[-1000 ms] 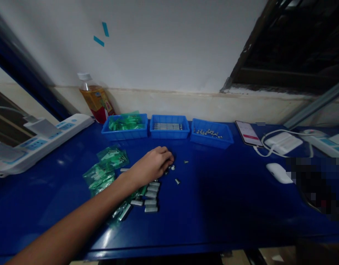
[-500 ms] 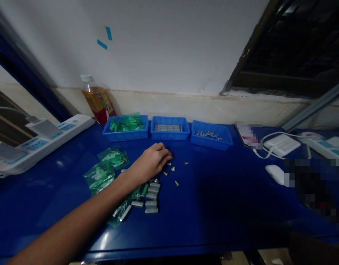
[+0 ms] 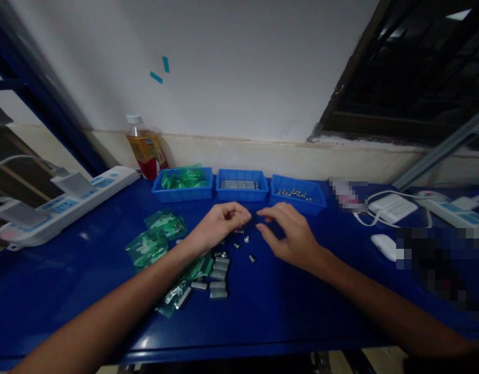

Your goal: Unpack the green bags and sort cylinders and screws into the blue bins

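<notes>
My left hand (image 3: 224, 223) is closed in a pinch above the table, thumb against fingertips; whatever it may hold is too small to make out. Facing it from the right, my right hand (image 3: 289, 232) has thumb and forefinger apart, with nothing visible between them. Below and between the hands lie several loose screws (image 3: 252, 258) on the blue table. Several grey metal bars (image 3: 218, 294) lie in front of my left wrist. Green plastic bags (image 3: 148, 249) with small parts inside are spread beside and partly under my left forearm.
Along the wall stand three blue bins: one with green bags (image 3: 182, 195), one with metal bars (image 3: 241, 195), one with screws (image 3: 297, 202). A drink bottle (image 3: 146, 153) and a power strip (image 3: 68, 205) are left. A white charger (image 3: 393, 209) and a white case (image 3: 385, 246) sit right.
My left hand has lifted off the loose screws, its pinched fingertips now raised. My right hand has come in from the right to face it. The view has shifted slightly.
</notes>
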`<state>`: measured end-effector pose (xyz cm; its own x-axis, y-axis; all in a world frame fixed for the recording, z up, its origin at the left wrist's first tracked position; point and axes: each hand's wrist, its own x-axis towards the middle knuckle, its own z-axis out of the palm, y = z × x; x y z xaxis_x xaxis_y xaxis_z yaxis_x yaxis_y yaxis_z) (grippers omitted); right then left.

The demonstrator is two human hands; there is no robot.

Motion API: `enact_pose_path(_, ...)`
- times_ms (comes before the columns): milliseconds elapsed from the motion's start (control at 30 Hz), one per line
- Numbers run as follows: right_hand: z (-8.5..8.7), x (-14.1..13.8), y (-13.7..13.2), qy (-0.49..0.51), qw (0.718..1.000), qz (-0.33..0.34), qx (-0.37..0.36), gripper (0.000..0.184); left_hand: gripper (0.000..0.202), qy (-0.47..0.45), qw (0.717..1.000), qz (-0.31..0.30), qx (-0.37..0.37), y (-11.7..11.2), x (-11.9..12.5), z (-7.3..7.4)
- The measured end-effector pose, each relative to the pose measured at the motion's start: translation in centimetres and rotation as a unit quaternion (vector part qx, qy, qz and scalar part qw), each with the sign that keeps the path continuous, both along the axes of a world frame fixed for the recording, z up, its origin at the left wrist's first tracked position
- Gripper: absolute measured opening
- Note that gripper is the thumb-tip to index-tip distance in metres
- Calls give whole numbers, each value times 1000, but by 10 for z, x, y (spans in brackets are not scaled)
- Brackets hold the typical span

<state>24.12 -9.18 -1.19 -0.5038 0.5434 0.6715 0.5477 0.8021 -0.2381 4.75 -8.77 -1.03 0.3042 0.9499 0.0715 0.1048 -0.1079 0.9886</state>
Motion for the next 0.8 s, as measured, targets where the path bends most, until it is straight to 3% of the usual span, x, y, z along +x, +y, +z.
enact_pose_path(133,-13,-9,4,11,999,29,9,8,39,-29,998,-40,-47,-1,3,-6)
enact_pose_path(267,-16,-7,2,10,1000,29,2,4,40,21,997,-65,-40,-3,3,-9)
enact_pose_path(333,-17,-5,1,13,1000,14,-10,4,39,94,994,-57,13,-6,3,-7)
enact_pose_path(400,-17,-4,1,35,999,-7,-37,9,32,182,977,-27,113,-10,3,-5)
enact_pose_path(500,-19,-4,0,80,993,-25,-84,19,30,276,921,-28,273,-16,3,-3)
enact_pose_path(567,-20,-6,-2,93,990,-17,-103,23,27,311,887,-51,339,-18,3,-4)
enact_pose_path(633,-21,-7,-4,96,989,-7,-116,25,22,331,866,-51,372,-19,4,-5)
enact_pose_path(700,-22,-8,-5,93,988,-1,-127,26,21,330,863,-42,381,-18,5,-4)
enact_pose_path(800,-23,-7,-5,94,987,-2,-134,17,20,292,897,-9,331,-17,6,-1)
